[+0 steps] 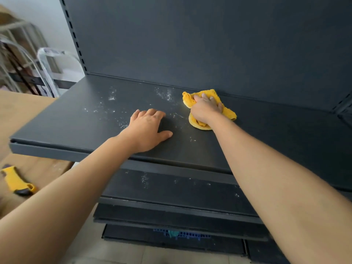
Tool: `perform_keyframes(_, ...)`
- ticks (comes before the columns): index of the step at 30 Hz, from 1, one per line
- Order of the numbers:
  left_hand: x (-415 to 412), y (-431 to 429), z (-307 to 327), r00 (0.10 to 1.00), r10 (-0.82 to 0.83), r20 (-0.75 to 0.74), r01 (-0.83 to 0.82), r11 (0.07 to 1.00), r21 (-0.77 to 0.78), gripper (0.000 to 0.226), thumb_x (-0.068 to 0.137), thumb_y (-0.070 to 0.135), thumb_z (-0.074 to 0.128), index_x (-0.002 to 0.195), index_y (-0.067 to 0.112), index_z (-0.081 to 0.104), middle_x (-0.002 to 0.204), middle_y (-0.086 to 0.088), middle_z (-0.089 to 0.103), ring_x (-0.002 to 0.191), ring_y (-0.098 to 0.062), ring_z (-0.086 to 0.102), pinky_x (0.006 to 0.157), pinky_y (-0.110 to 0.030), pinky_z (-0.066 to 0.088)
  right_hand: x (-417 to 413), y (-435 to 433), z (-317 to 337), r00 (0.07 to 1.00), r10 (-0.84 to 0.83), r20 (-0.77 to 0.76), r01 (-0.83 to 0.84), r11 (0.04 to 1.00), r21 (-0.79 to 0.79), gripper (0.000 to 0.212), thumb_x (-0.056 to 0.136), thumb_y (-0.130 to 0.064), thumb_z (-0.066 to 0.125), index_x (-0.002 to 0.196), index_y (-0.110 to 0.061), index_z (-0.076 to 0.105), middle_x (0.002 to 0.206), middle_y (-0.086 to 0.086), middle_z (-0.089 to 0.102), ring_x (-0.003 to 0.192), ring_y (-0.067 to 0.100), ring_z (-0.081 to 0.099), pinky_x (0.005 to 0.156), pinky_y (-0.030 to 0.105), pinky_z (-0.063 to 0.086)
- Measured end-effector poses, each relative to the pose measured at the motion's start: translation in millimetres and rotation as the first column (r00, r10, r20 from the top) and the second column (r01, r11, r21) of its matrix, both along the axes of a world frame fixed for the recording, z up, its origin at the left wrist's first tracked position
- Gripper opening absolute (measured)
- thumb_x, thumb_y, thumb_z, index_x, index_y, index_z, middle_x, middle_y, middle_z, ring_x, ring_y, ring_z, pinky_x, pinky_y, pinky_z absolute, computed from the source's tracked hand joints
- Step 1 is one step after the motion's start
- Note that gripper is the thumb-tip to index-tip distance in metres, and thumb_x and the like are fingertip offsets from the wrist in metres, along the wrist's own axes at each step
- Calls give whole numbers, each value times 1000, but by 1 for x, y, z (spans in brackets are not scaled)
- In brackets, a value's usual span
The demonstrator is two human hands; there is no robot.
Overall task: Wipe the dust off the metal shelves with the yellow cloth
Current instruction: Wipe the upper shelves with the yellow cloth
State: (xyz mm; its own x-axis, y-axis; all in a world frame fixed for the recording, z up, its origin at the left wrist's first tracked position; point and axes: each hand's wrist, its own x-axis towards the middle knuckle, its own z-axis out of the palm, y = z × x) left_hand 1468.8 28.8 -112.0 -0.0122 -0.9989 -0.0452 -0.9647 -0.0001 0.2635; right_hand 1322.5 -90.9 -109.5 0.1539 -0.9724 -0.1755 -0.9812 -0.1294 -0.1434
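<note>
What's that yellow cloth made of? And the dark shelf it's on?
The cloth looks like soft terry or microfibre: nubbly surface, bunched folds. The shelf looks like thin metal painted matte dark grey: flat sheet, folded front edge, no shine.

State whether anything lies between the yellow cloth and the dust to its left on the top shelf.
The left hand rests flat on the top shelf, between the yellow cloth under the right hand and the front-left dust. The rear dust lies unobstructed.
</note>
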Motion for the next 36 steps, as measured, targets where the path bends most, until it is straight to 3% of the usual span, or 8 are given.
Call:
perform_keyframes(6,14,11,-1,1000,12,4,-12,999,-33,63,89,49,49,142,18,31,145,-5,36,136,-26,29,118,-39,8,10,11,-1,999,34,11,-33,998,-59,54,95,-14,26,148,-25,27,158,-1,16,145,29,11,116,51,5)
perform_keyframes(14,9,16,1,991,-128,27,129,991,-42,62,87,51,50,138,18,36,139,-7,42,131,-29,35,116,-43,14,34,82,-2,975,162,154,-151,985,-78,55,95,-15,36,146,-33,30,159,-5,17,147,21,7,118,48,0)
perform_keyframes(19,14,24,5,974,-228,8,228,972,-57,61,86,53,51,137,21,38,137,-5,43,129,-28,37,115,-41,15,29,110,-5,985,47,168,-30,994,-106,56,94,-17,40,146,-34,30,159,-5,17,147,20,8,118,47,-2)
perform_keyframes(23,19,27,5,966,-257,20,257,966,-29,63,88,51,50,140,19,34,140,-7,40,131,-30,35,115,-40,11,10,115,-5,981,-177,84,186,976,-115,57,91,-16,34,142,-42,32,158,-7,16,147,30,-1,114,55,-11)
perform_keyframes(28,33,26,3,967,-253,-25,252,967,-25,67,87,55,49,141,18,32,141,-7,39,133,-29,33,116,-39,11,8,114,-7,921,-388,32,389,915,-108,54,91,-22,41,143,-36,32,157,-5,16,146,35,0,112,62,-8)
perform_keyframes(33,37,7,7,973,-230,-18,229,973,-42,67,86,52,52,140,18,33,141,-7,39,132,-29,34,115,-39,12,44,89,-4,940,-341,5,341,940,-12,60,95,-28,42,150,-28,17,160,-1,3,146,33,-4,111,63,-8)
perform_keyframes(36,41,-7,7,979,-204,-14,203,978,-54,66,86,50,54,141,19,33,144,-7,37,133,-30,33,116,-40,12,54,66,-5,956,-294,15,294,956,-14,59,95,-27,43,150,-27,21,159,0,8,146,33,-2,110,63,-8)
